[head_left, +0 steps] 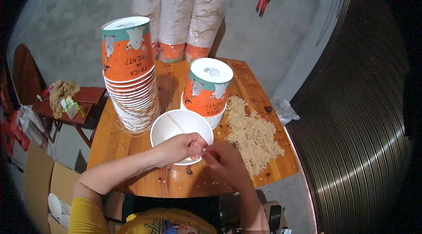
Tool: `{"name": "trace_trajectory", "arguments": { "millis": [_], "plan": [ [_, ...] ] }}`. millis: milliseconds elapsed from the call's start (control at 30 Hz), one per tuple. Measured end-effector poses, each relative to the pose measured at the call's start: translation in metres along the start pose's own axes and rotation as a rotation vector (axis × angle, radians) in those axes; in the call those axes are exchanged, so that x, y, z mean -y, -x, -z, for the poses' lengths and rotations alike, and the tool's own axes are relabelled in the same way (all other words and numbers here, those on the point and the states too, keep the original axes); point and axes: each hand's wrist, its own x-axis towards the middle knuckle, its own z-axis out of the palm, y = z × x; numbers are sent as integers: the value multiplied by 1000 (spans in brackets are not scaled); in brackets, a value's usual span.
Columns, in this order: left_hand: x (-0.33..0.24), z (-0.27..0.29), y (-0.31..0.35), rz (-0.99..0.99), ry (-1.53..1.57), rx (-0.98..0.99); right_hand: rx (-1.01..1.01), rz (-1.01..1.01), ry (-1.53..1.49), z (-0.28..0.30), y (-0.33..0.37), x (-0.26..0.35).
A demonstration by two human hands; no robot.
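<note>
An open white paper bucket (176, 126) stands upright on the wooden table (263, 102) in front of me. My left hand (180, 146) rests on its near rim, fingers pinched on a thin tan string (176, 123) that runs across the inside of the bucket. My right hand (224, 161) is just to the right of the rim, fingers pinched at the same string end. A heap of tan string pieces (252, 135) lies to the right of the bucket.
A tall stack of upturned orange paper buckets (129, 73) stands at the left, a short stack (206, 89) behind the open bucket. Three plastic-wrapped stacks (176, 18) lean at the table's far edge. A red stool (85, 97) with string sits left; cardboard boxes (39, 177) lower left.
</note>
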Motion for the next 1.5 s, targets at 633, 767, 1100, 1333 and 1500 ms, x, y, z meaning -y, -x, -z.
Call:
{"name": "trace_trajectory", "arguments": {
  "millis": [633,767,1100,1333,1500],
  "plan": [
    [2,5,-2,150,-69,100,-112,-266,-253,-14,5,-37],
    [-3,4,-2,161,-90,86,-175,-37,-119,-17,21,-35],
    [3,10,-8,274,245,160,-109,-89,199,-28,27,-11],
    [1,9,-8,356,483,160,-278,24,309,-47,30,-12],
    [-1,10,-5,295,438,120,-330,-155,-174,-41,31,-23]
  ]
}}
